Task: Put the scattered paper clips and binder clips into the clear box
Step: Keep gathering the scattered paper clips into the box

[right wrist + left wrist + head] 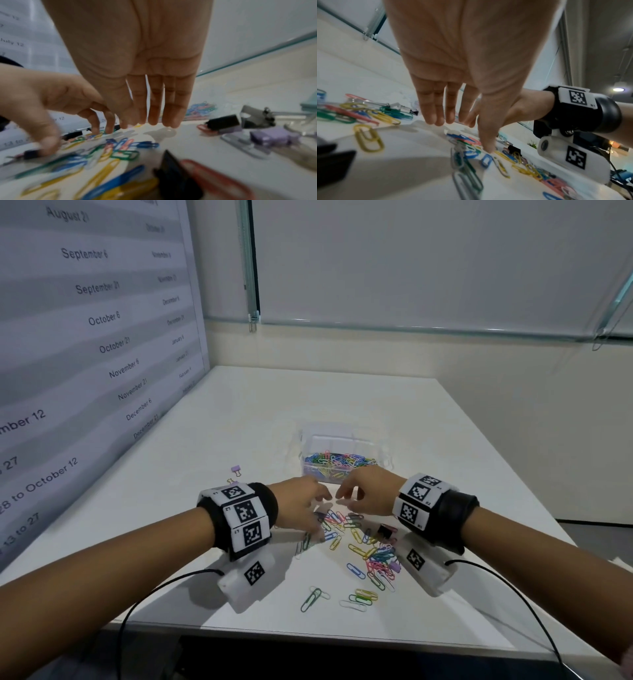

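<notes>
Just beneath both hands [334, 501] — scattered clips [363, 546].

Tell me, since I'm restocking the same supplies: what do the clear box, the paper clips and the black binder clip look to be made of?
Clear box: looks like glossy see-through plastic; the clips inside show through its walls.
Paper clips: apparently wire under a smooth coloured coating, judging by the bright solid green, yellow, blue and pink.
Black binder clip: probably black-painted sheet metal; its handles are too small to judge.
</notes>
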A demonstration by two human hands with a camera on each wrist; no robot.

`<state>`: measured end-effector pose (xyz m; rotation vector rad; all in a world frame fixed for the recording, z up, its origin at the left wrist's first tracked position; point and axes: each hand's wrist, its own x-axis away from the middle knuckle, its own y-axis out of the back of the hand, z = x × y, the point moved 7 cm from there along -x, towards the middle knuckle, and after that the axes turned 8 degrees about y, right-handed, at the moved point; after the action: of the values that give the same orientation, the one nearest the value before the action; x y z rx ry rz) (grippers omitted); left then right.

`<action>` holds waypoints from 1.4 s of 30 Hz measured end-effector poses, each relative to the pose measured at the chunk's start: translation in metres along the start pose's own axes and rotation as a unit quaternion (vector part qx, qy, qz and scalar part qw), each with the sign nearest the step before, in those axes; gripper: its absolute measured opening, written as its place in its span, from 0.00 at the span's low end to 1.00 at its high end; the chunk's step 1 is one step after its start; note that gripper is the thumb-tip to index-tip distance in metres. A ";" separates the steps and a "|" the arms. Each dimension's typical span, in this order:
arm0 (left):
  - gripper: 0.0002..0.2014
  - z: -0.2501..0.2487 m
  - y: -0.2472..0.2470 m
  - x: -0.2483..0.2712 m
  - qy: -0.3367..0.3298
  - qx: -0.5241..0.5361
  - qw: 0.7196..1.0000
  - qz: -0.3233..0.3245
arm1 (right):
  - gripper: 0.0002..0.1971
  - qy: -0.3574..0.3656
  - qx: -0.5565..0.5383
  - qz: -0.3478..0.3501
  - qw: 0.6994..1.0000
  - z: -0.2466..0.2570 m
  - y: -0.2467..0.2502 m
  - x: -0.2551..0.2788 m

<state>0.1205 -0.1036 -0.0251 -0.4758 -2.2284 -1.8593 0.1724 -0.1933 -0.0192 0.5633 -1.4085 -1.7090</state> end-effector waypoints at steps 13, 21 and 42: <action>0.36 0.004 -0.015 0.016 -0.020 -0.031 0.996 0.085 | 0.31 0.010 0.010 0.082 0.997 0.023 -0.026 0.022; 0.16 -0.004 -0.016 0.009 -0.031 0.007 0.998 0.045 | 0.16 0.052 -0.037 0.063 0.996 0.038 -0.025 0.022; 0.15 -0.007 -0.021 0.000 -0.003 -0.015 0.998 0.055 | 0.13 -0.001 -0.060 0.034 0.998 0.008 -0.006 0.010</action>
<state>0.1123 -0.1138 -0.0433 -0.5973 -2.1347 -1.8398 0.1584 -0.1966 -0.0209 0.4425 -1.3009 -1.7258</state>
